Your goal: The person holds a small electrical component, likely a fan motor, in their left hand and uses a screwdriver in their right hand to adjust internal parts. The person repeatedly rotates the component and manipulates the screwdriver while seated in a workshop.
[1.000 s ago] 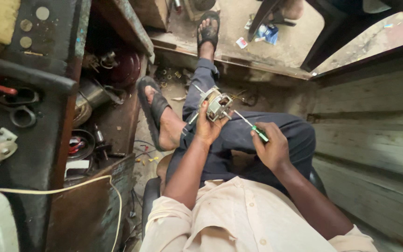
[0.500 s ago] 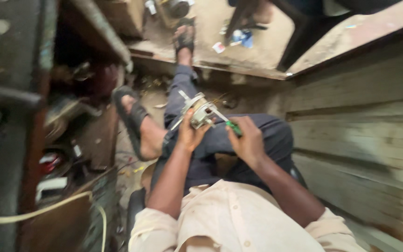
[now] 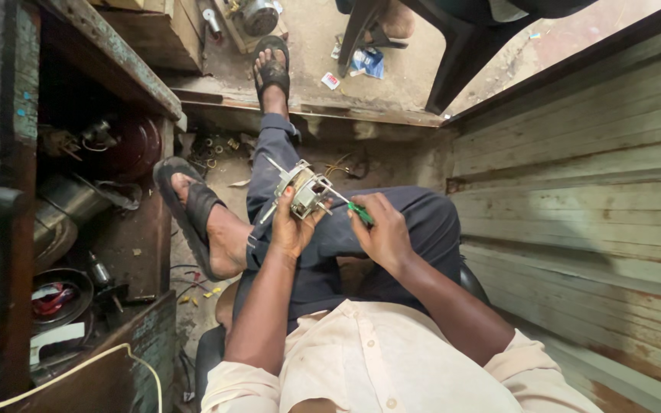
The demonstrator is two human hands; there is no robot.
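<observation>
Motor (image 3: pixel 305 190) gripped in left hand (image 3: pixel 294 226) — right hand (image 3: pixel 382 233), closed on screwdriver (image 3: pixel 353 208), has brought its tip up against the motor — fastener work engaged.

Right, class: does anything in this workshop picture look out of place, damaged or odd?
Small parts and scraps lie scattered on the floor by the sandal, and litter lies beyond the step. The left hand holds a small motor; the right hand works a green-handled screwdriver.
</observation>
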